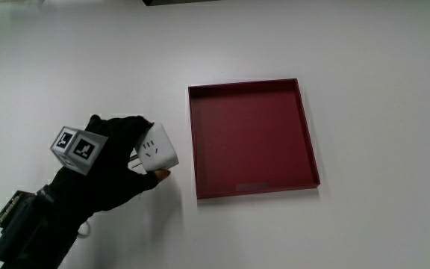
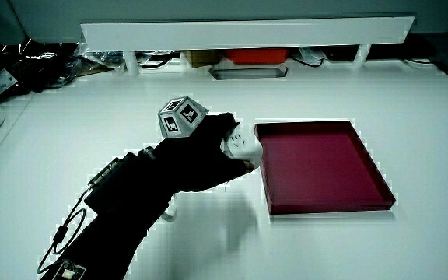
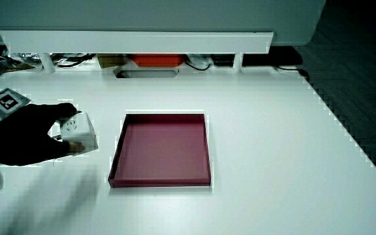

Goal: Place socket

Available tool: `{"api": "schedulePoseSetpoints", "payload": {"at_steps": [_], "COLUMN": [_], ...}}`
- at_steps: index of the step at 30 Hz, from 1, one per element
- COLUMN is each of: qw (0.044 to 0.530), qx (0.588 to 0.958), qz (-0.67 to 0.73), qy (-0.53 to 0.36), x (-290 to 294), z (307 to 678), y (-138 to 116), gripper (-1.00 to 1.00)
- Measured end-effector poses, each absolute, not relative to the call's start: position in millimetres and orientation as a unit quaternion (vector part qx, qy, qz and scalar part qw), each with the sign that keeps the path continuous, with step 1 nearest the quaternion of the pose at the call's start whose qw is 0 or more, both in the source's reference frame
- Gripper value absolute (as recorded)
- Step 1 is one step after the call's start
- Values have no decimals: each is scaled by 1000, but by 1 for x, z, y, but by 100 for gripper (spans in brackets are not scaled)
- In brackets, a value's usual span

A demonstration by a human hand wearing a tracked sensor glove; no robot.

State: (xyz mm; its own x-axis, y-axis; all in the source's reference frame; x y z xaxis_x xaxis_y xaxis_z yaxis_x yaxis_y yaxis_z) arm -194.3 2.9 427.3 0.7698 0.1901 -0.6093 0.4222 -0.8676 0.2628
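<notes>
A white cube-shaped socket [image 1: 157, 148] is gripped by the black-gloved hand [image 1: 114, 157], whose fingers curl around it. The hand holds it above the white table [image 1: 364, 60], beside the shallow dark-red tray [image 1: 200, 134]. The tray has nothing in it. In both side views the socket [image 2: 239, 144] [image 3: 78, 130] sits close to the tray's edge [image 2: 264, 175] [image 3: 116, 153], outside it. The patterned cube [image 1: 79, 146] rides on the back of the hand.
A low white partition [image 2: 247, 31] runs along the table's edge farthest from the person, with cables and an orange item [image 2: 257, 55] under it. A device with a wire [image 1: 10, 224] is strapped on the forearm.
</notes>
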Motion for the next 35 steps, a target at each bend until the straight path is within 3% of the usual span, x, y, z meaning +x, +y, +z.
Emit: {"api": "schedulePoseSetpoints", "payload": {"at_steps": [10,15,16,27,31,32,35], "qw": [233,274,259,289,306,311,298], "qx": [922,913,919,908,904,909,925], "qz": [-280,-288,-279,-293,-293,-264,-227], "qy": [130,87,100,79,61,84,65], "x": [-216,-226,-227,-236,-236,-243,-229], "z": [460,476,476,490,489,506,473], "y": [16,21,20,26,29,31,37], "gripper": [0,0,0,0,-27,-33,-53]}}
